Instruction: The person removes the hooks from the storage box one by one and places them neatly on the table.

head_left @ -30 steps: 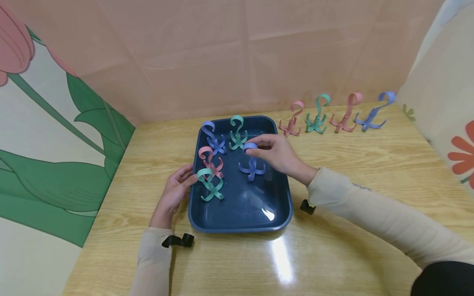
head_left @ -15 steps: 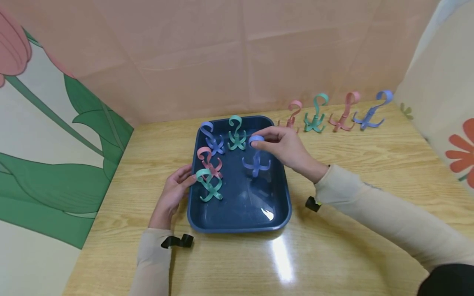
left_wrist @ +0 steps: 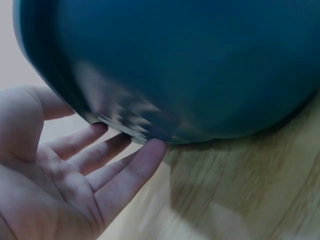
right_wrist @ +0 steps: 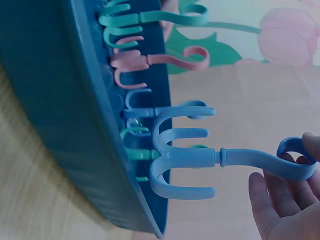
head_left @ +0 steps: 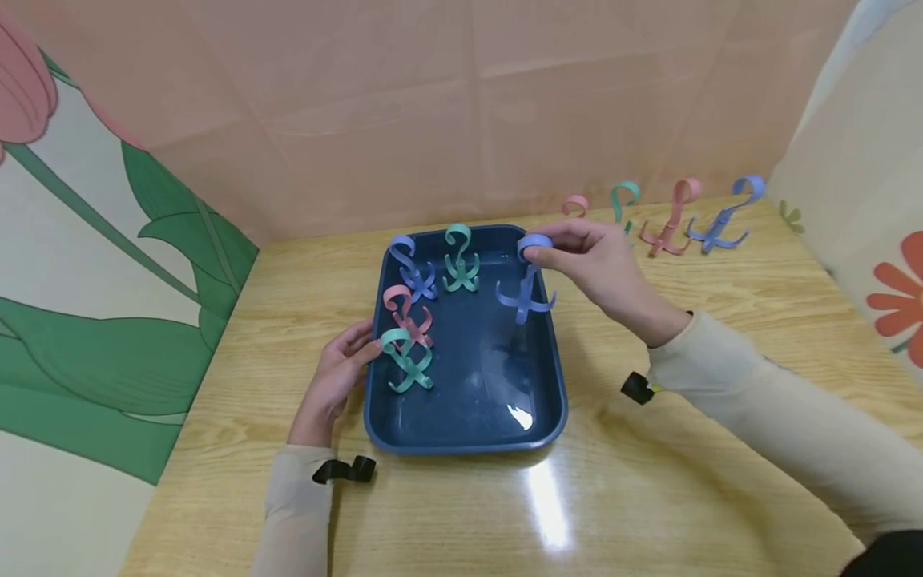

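My right hand (head_left: 602, 260) pinches the curled top of a blue multi-prong hook (head_left: 525, 300) between thumb and fingers. Its prongs hang at the bottom, over the back right part of a dark blue tray (head_left: 465, 449). In the right wrist view, the blue hook (right_wrist: 190, 157) appears sideways, raised above the tray wall (right_wrist: 60, 100). My left hand (head_left: 339, 377) holds the tray's left side, thumb at the rim, with fingertips on the outer wall in the left wrist view. Inside the tray stand a blue hook (head_left: 418, 282), a green hook (head_left: 461, 274), a pink hook (head_left: 413, 324) and another green hook (head_left: 413, 373).
On the wooden table (head_left: 461, 513) at the back right, more hooks stand in a row: pink (head_left: 574, 204), green (head_left: 624, 192), pink (head_left: 671, 236) and blue (head_left: 714, 232). My right hand partly covers the first two. A pinkish sheet (head_left: 375, 120) hangs behind.
My right hand has lifted the blue hook from the middle of the tray and carried it back and to the right, towards the tray's right rim. The left hand stays in place.
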Motion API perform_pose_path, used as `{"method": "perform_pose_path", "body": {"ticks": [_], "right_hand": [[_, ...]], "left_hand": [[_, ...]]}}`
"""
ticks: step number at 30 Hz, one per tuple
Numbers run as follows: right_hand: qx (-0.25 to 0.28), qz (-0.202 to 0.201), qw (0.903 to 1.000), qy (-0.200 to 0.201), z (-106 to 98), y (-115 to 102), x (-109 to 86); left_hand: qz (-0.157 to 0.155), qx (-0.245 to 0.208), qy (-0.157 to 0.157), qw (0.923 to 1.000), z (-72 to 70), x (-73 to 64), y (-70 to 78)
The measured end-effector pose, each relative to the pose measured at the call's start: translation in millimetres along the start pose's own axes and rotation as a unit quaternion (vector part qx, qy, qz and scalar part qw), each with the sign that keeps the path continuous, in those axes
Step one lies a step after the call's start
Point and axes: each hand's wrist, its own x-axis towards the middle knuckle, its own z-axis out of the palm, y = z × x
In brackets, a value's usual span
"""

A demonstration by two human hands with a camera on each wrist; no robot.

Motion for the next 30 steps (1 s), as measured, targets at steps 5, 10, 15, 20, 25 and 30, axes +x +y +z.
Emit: {"method": "perform_pose_path", "body": {"ticks": [5,10,15,20,25,30], "right_hand": [[0.072,-0.015,0.9972,0.014,-15,-6,1.4],[0.103,-0.02,0.9944,0.013,-29,-8,1.0],[0.095,-0.014,0.9951,0.026,-41,-9,0.4],[0.075,0.003,0.9959,0.05,-54,0,-1.1],[0.048,0.019,0.9962,0.07,-61,11,-1.6],[0.038,0.034,0.9953,0.083,-64,25,-0.7]], "left_hand": [[0.002,0.0,-0.003,1.0,-0.8,0.5,0.0],[0.0,0.0,-0.004,1.0,-1.6,1.5,-1.0],[-0.001,-0.003,-0.002,1.0,-1.5,1.9,-1.4],[0.002,-0.007,-0.006,1.0,-0.9,2.3,-1.5],[0.003,-0.004,-0.007,1.0,-1.5,1.9,-1.8],[0.005,-0.004,-0.007,1.0,-1.4,1.5,-2.0]]}}
